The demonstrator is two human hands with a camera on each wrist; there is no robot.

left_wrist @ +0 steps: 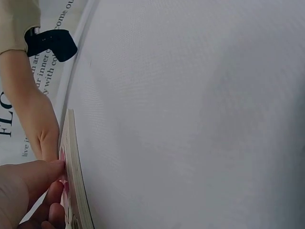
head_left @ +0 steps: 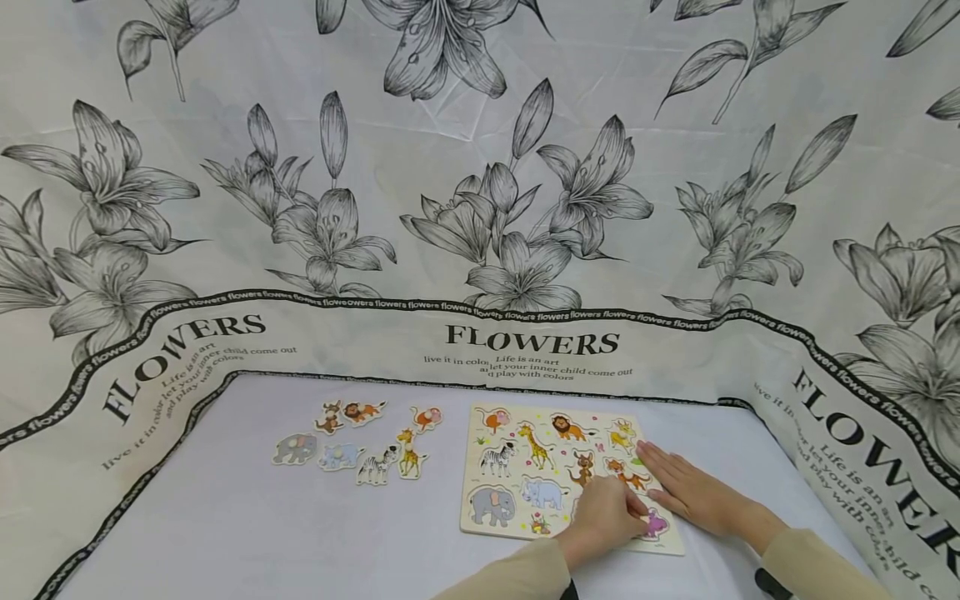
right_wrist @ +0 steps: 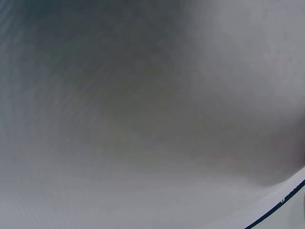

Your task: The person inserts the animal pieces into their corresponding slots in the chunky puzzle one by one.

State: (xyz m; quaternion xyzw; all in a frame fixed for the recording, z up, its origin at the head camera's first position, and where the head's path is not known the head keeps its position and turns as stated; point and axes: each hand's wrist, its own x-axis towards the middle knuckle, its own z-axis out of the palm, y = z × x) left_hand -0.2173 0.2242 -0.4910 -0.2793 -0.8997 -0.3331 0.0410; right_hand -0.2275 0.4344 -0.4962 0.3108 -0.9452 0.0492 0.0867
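Observation:
A wooden animal puzzle board point(head_left: 555, 540) lies on the white table. My left hand point(head_left: 602, 515) is over its lower right part, thumb and index finger pinching at a purple animal piece point(head_left: 657, 524) in the corner. In the left wrist view, the left hand point(left_wrist: 28, 183) has its thumb and fingertips at a pink patch on the board's face. My right hand point(head_left: 697, 490) rests along the board's right edge with fingers fairly straight. The left hand hides part of the bottom row. The right wrist view is mostly blurred white cloth.
Left of the board lie loose pieces: an elephant point(head_left: 295, 449), a rhino point(head_left: 340, 455), a zebra point(head_left: 377, 465), a giraffe point(head_left: 408, 454), a monkey point(head_left: 427, 418), a lion point(head_left: 364, 412) and a kangaroo point(head_left: 328, 417). A flower-printed curtain point(head_left: 525, 350) surrounds the table.

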